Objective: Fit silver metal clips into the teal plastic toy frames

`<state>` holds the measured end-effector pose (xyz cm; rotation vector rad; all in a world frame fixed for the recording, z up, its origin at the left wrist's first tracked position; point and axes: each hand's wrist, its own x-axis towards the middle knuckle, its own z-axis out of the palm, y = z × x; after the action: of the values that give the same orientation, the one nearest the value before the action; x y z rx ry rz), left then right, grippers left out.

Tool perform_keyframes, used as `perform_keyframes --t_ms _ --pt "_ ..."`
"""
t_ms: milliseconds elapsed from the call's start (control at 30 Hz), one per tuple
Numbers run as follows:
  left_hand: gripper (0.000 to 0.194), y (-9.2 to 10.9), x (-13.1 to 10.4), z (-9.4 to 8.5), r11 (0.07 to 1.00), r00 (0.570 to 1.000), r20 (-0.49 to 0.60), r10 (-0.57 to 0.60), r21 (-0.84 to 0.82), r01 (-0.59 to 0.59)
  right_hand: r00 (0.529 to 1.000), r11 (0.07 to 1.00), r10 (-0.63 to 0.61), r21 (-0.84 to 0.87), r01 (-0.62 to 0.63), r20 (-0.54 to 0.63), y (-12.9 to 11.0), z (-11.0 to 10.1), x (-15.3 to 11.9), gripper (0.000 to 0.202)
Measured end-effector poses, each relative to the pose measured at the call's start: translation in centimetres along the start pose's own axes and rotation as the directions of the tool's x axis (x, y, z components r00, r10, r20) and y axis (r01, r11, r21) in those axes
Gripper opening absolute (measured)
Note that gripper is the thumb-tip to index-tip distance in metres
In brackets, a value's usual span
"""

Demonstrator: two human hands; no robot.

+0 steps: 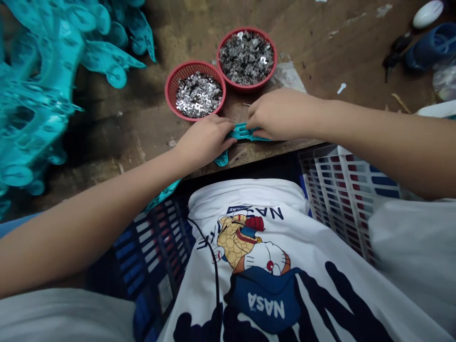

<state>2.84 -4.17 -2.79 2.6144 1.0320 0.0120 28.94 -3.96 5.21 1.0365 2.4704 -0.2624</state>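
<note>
- Fingers of the left hand are clamped on one end of a turquoise part, thumb and fingertip pressed to it.
- Fingers of the right hand close on the same part farther along, covering much of it.
- This part lies nearer the body than the near red basket and to its right, at the table edge.
- A turquoise tip shows under the left hand; whether it joins the held part cannot be told.
- A thin sliver by the right fingertips, right of the near basket, is too small to make out.
- Shiny metal pieces fill the near basket; behind and right of it, a far red basket holds more, their shapes blurred together.
- Left of the near basket, a turquoise heap is cut off by the frame.
- Bodyward from it, a white shirt reads "NASA" upside down; other capitals are broken by folds.
</note>
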Motion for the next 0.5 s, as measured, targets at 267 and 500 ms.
perform_keyframes --t_ms 267,500 --pt "0.044 0.4 0.0 0.5 1.0 1.0 -0.005 -0.008 0.005 0.008 0.996 1.0 -0.019 0.005 0.019 0.082 -0.3 -0.2 0.1 0.044" --pt "0.043 2.4 1.6 0.3 0.982 0.987 0.041 -0.158 0.112 0.152 0.996 1.0 -0.029 0.014 0.028 0.081 -1.0 -0.6 -0.1 0.045"
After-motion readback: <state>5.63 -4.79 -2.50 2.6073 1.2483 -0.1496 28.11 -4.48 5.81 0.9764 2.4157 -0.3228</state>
